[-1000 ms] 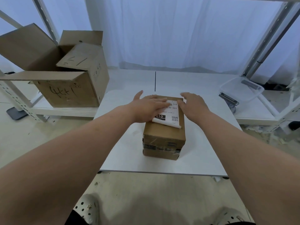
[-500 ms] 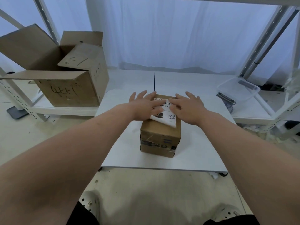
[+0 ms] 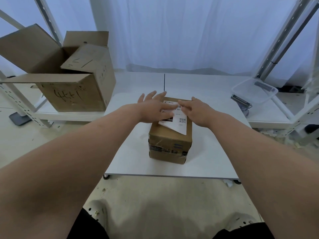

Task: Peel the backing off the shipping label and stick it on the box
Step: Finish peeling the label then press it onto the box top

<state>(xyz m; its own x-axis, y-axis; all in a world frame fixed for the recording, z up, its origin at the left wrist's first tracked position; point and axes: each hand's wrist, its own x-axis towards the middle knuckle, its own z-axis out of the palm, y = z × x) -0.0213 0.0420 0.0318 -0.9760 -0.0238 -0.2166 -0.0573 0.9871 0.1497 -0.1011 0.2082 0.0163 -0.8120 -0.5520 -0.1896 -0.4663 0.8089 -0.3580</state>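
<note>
**Both palms flat on the label**

We have both hands spread open on top of the small cardboard box (image 3: 170, 135), which sits on the white tabletop (image 3: 131, 159). Our left hand (image 3: 154, 110) lies palm down with fingers extended, covering the left part of the shipping label (image 3: 176, 122); it grips nothing, only presses. Our right hand (image 3: 195, 110) is likewise flat and open, its fingers pointing left across the label's far edge so that the fingertips of the two hands nearly meet over the barcode.

The label lies on the box's top face, slightly askew, its near corner and QR code showing just below and between the hands. We cannot tell whether it is stuck down all over.

Well to the left of the left hand stands a large open carton (image 3: 74, 83) with handwriting on its side. Far to the right of the right hand rests a clear plastic tray (image 3: 255, 92).
</note>
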